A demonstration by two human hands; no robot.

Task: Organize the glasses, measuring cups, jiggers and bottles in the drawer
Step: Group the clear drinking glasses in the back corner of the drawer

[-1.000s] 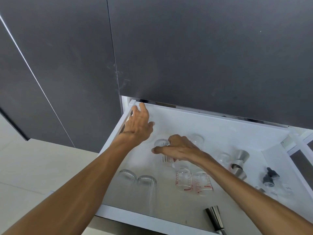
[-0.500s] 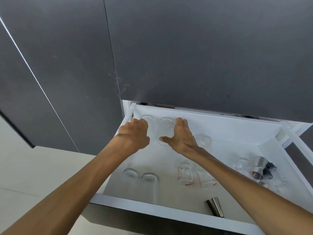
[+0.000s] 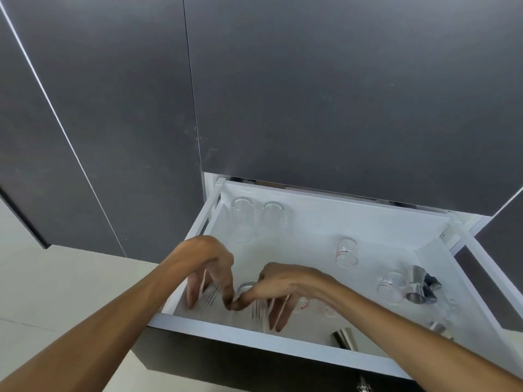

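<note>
Hands have come back from the far-left corner of the white drawer (image 3: 325, 210) to its front: left hand (image 3: 205, 261) and right hand (image 3: 278, 284) each curl around a ribbed glass, thumbs touching. Two ribbed glasses (image 3: 256, 219) now stand alone in that corner. Three measuring cups and three steel jiggers (image 3: 417, 284) sit rightward
</note>
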